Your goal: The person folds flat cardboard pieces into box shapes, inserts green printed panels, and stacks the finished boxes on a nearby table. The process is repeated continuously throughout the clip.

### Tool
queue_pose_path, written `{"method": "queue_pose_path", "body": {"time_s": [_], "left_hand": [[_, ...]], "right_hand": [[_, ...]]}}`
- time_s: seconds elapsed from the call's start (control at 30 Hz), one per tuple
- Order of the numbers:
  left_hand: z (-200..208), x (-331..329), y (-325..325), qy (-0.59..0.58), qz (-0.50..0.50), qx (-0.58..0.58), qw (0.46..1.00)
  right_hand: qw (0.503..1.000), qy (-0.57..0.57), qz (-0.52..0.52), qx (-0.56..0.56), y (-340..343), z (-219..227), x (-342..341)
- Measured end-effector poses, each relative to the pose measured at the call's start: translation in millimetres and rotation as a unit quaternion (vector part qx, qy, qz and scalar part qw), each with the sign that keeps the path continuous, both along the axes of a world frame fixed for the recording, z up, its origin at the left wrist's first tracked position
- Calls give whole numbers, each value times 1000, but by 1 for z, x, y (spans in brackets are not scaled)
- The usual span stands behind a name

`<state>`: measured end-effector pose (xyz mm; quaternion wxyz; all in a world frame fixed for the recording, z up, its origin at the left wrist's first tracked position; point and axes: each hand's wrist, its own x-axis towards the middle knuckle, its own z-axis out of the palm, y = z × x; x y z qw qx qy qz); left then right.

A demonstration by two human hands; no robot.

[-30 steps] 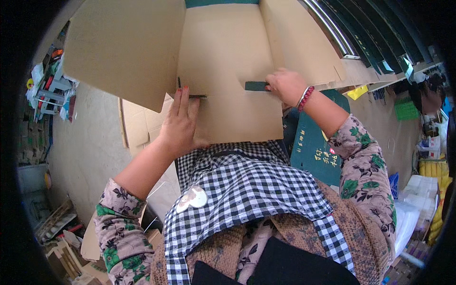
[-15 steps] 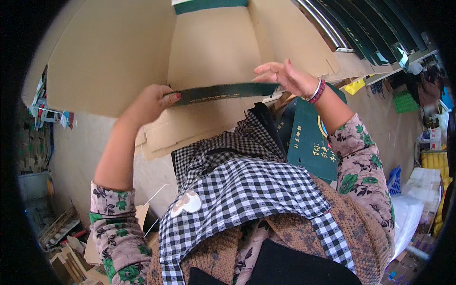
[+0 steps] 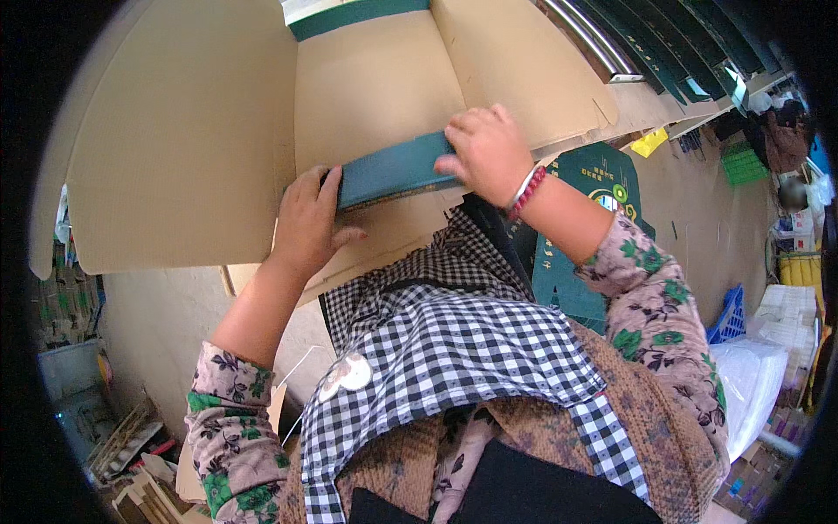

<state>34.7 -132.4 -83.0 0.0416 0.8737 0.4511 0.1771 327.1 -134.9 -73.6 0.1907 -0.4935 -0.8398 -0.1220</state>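
Observation:
In front of me a large cardboard box (image 3: 375, 96), plain brown inside and dark green outside, lies opened out. Its near edge has a narrow dark green flap (image 3: 393, 171), tilted up between my hands. My left hand (image 3: 307, 220) grips the flap's left end, fingers over the top and thumb pointing right below. At the other end, my right hand (image 3: 493, 155) is closed over the flap, with curled fingers at its upper edge and the thumb against its face. Wide brown side panels (image 3: 179, 140) stand to either side of the box floor.
Beneath my right forearm stands dark green printed cardboard (image 3: 572, 271). More dark green pieces (image 3: 672, 44) and metal rollers (image 3: 594, 39) are at the upper right. On the right are a green crate (image 3: 744, 163), a blue basket (image 3: 727, 314) and white wrapped packs (image 3: 751, 384). Cardboard scraps (image 3: 144, 498) lie lower left.
The flap has turned so that its broad green face shows. My left hand moved right and nearer me; my right hand moved left and closed onto the flap's end. The left side panel swung nearer.

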Motion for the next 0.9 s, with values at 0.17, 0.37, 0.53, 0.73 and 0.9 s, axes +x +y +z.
{"method": "queue_pose_path", "body": {"time_s": [0.17,0.37,0.53,0.73,0.9], "left_hand": [[7,-2,4,131,11,-189,973],[7,-5,21,228,-41,-219,948],[15,3,35,237,-46,-281,929],[2,-69,86,213,127,112,962],[-3,-78,79,-183,240,-269,915]], "right_hand": [[972,-89,88,-197,-12,-12,-7],[882,-103,104,-449,14,5,-16],[890,-82,82,-441,15,3,-15],[908,168,134,-360,-47,30,-94],[971,234,-14,-38,-24,72,8]]}}
